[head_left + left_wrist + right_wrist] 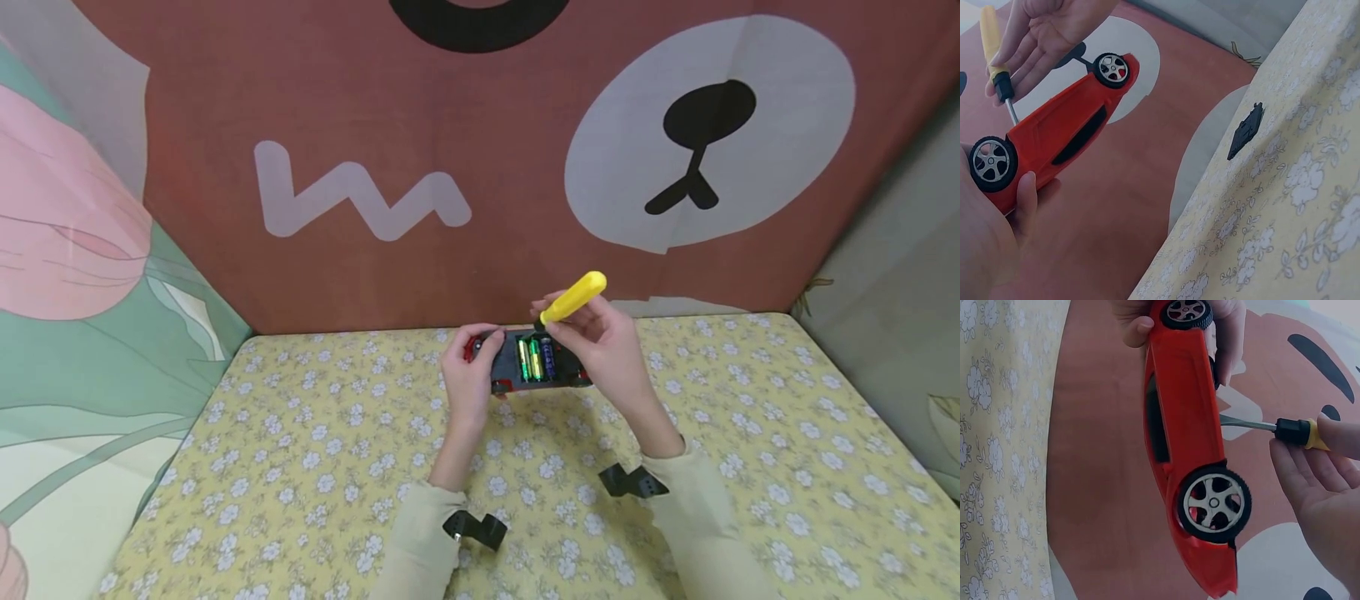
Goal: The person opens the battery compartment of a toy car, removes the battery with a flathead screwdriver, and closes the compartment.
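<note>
A red toy car (1188, 400) is held belly-up above the table, its dark underside (506, 358) facing up in the head view. My left hand (467, 375) grips one end of the car, thumb on the underside. In the open battery compartment lie green batteries (535, 360) and a dark blue battery (548, 358). My right hand (615, 354) holds a screwdriver (576, 297) by its yellow handle. The metal shaft (1247, 422) slants down to the car's underside at the compartment; the car's body hides the tip in both wrist views.
A small black plastic cover (1246, 131) lies on the flowered yellow tablecloth (337, 467). Behind the table rises a reddish-brown cloth backdrop (450, 275) with a cartoon face, close beyond the hands. Both wrists carry black camera mounts (476, 529).
</note>
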Motion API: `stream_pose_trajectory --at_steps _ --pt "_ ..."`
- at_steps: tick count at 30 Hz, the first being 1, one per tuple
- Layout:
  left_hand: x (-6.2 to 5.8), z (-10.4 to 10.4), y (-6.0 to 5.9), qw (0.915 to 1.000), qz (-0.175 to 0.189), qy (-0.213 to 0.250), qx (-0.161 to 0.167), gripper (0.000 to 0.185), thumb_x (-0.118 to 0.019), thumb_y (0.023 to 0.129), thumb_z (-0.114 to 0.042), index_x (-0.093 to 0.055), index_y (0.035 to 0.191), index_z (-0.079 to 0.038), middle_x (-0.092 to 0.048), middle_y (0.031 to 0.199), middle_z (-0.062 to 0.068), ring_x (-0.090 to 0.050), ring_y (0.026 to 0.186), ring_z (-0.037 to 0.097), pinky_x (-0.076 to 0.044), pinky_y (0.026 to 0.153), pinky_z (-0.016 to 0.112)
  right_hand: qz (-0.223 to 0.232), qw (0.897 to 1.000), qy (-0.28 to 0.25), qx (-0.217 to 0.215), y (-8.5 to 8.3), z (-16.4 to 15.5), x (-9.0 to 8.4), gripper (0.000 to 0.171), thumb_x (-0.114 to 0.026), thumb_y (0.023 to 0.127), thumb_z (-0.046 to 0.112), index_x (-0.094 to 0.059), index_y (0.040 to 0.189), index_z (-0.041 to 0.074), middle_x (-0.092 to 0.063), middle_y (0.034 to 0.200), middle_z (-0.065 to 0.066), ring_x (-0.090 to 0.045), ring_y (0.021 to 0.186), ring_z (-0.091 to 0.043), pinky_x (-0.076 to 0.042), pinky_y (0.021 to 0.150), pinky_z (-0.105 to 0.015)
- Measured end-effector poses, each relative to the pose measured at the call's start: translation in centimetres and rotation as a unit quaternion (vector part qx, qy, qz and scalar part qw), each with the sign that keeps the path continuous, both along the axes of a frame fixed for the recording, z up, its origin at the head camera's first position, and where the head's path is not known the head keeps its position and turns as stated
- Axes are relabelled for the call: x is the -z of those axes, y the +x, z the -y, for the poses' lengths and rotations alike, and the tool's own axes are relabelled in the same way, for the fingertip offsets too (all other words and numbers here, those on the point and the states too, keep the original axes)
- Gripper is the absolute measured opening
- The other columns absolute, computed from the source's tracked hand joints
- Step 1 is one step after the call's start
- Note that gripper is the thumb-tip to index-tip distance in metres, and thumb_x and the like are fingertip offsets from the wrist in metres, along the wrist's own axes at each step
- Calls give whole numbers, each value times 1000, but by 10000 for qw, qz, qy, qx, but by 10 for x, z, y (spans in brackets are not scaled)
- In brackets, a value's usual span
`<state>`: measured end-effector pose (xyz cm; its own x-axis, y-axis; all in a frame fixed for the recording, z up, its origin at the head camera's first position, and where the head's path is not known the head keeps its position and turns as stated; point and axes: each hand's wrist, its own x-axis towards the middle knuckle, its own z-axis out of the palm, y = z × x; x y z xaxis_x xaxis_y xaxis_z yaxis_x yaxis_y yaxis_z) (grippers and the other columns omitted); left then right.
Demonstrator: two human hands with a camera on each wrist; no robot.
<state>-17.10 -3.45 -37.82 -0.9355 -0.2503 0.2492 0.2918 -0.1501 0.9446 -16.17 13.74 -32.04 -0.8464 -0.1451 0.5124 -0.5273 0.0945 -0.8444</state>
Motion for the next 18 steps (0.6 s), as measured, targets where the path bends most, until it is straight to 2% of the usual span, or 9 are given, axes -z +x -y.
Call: stream_pose_trajectory --at_steps 5,7,12,18 --pt "-1 -1 3 9991 -219 -106 350 20 -72 96 -18 -73 107 -1 -73 102 11 -65 73 20 -49 40 30 97 9999 -12 54 -4 -7 2 32 -64 101 1 -58 133 -3 -70 123 -21 -70 114 -24 -54 97 -28" --pt "-1 -2 3 9984 -295 -167 456 21 -72 97 -20 -73 108 -2 -72 101 10 -65 69 20 -47 36 31 149 9999 -12 74 -5 -10 1 33 -64 102 4 -58 134 -3 -69 124 -24 -70 114 -28 -54 97 -28" --pt "1 -2 5 9982 -358 -195 451 23 -70 98 -20 -72 109 0 -72 102 10 -65 71 18 -48 39 28 317 9995 -14 -54 -6 -13 -1 31 -62 104 5 -58 133 -1 -67 124 -28 -70 114 -27 -54 96 -28" --pt "3 -2 5 9980 -452 -141 429 26 -68 100 -18 -70 110 5 -72 105 12 -66 78 17 -56 52 27 521 9985 -103 -163 -5 -13 0 28 -60 105 7 -59 132 -2 -68 122 -24 -71 112 -23 -58 91 -32"
